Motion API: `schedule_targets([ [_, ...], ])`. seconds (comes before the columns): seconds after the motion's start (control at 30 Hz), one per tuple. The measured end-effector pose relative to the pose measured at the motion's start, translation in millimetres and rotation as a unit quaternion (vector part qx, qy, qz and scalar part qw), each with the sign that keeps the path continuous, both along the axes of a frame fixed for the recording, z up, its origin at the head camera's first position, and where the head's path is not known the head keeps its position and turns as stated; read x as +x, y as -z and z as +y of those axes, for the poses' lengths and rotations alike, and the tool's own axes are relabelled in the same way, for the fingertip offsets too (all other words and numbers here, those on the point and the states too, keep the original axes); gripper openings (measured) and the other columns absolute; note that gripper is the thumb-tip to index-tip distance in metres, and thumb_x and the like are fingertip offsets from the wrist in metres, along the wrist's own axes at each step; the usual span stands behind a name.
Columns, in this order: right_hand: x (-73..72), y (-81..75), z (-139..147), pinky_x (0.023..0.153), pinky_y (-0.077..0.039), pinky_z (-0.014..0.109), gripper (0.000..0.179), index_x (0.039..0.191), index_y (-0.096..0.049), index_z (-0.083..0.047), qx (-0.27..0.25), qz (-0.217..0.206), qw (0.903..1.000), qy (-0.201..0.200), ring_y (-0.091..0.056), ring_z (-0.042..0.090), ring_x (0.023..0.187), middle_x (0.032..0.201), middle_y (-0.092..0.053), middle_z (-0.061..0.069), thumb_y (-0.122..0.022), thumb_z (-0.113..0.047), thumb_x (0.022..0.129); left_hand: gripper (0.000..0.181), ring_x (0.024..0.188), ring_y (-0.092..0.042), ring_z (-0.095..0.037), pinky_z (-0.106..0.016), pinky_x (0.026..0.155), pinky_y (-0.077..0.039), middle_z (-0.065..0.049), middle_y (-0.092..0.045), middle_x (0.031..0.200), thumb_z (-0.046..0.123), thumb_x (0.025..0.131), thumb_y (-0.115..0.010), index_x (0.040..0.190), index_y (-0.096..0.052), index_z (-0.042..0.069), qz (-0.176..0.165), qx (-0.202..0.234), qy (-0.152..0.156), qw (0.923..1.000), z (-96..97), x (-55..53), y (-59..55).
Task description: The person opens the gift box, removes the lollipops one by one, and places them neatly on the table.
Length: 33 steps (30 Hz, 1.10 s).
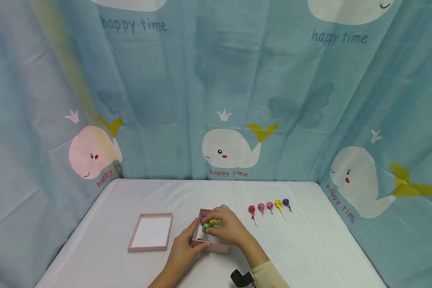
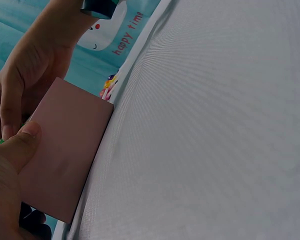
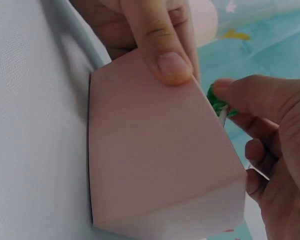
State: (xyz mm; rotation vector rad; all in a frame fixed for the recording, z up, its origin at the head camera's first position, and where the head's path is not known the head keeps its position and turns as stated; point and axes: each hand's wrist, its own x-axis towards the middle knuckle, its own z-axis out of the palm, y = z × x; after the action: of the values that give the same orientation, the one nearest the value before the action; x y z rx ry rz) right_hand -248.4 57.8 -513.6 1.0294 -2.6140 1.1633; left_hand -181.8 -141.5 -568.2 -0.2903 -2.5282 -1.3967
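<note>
A pink open-topped box (image 1: 217, 248) stands on the table, and my left hand (image 1: 183, 250) grips its near left corner, thumb on the near wall. Over the box, my right hand (image 1: 226, 225) pinches a green-wrapped lollipop (image 1: 206, 227) by its head. The right wrist view shows this green lollipop (image 3: 216, 100) between thumb and fingers at the rim, its white stick beside the wall. Inside the box lie a yellow lollipop (image 1: 213, 221) and a purple one, partly covered by the hand. A dark red piece shows at the box's near left corner.
Right of the box lies a row of lollipops: red (image 1: 251, 209), two pink (image 1: 261, 207), yellow (image 1: 278, 204) and purple (image 1: 286, 202). A pink box lid (image 1: 131, 249) with a white inside lies to the left. Behind the table hangs a blue whale-print curtain (image 1: 165, 152).
</note>
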Motion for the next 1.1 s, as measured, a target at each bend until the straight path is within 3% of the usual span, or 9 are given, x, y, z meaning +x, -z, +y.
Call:
schedule_targets([
  [0.23,5.2,-5.5,15,0.092,-0.056,0.033,0.025,0.108,-0.078,-0.026,-0.055,-0.007,0.9978,0.035,-0.055,0.006,0.107,0.11,-0.069,-0.02,-0.085,-0.021,0.085,0.1,0.138,-0.053,-0.035,-0.045,0.109,-0.049,-0.013,-0.051,0.153,0.044,0.071,-0.09,0.153,-0.047,0.007,0.001,0.007,-0.011,0.9999,-0.8,-0.3,1.2],
  [0.47,10.5,-24.0,45,0.086,-0.054,0.03,0.024,0.105,-0.076,-0.03,-0.079,-0.005,0.9915,0.104,-0.058,0.014,0.105,0.108,-0.067,-0.026,-0.086,-0.021,0.085,0.101,0.141,-0.05,-0.036,-0.047,0.113,-0.045,-0.014,-0.049,0.154,0.043,0.071,-0.091,0.155,-0.045,0.009,-0.034,0.013,-0.02,0.9991,2.8,3.3,1.2],
  [0.63,15.6,-32.0,58,0.086,-0.054,0.03,0.025,0.103,-0.075,-0.035,-0.076,-0.004,0.9909,0.112,-0.056,0.009,0.103,0.106,-0.067,-0.027,-0.086,-0.023,0.085,0.1,0.142,-0.048,-0.035,-0.045,0.113,-0.044,-0.013,-0.048,0.156,0.04,0.072,-0.091,0.155,-0.044,0.009,-0.035,0.02,-0.019,0.999,2.1,2.2,0.6],
  [1.1,27.1,-28.4,90,0.077,-0.053,0.026,0.03,0.1,-0.074,-0.033,-0.078,0.031,0.989,0.122,-0.056,0.006,0.096,0.104,-0.07,-0.021,-0.091,-0.021,0.079,0.101,0.141,-0.049,-0.036,-0.045,0.114,-0.043,-0.014,-0.049,0.154,0.038,0.071,-0.092,0.154,-0.045,0.007,-0.025,0.007,-0.024,0.9994,4.8,1.3,-0.7],
])
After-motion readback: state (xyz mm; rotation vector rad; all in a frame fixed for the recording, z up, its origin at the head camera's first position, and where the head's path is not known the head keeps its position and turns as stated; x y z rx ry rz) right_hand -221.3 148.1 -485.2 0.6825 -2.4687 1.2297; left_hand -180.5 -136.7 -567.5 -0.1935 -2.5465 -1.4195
